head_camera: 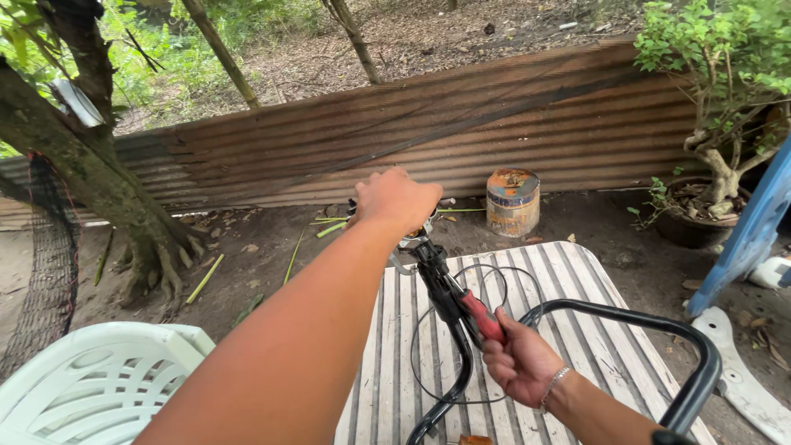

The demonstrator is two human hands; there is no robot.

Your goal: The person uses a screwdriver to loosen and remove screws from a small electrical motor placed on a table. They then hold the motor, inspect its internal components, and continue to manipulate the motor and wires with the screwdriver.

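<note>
Body: two bare arms, no sleeves | left hand (395, 200): no glove, no ring visible | right hand (517, 359): no glove | right wrist: thin silver chain bracelet (552, 386)

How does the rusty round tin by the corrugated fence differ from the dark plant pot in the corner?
The rusty round tin is a pale, corroded metal cylinder with a closed, orange-stained top; the dark plant pot is open and holds a small leafy tree. The tin looks narrower and taller for its width, while the pot is wide and low. The tin stands right against the corrugated metal fence, the pot farther right. Both sit upright on bare earth.
</note>
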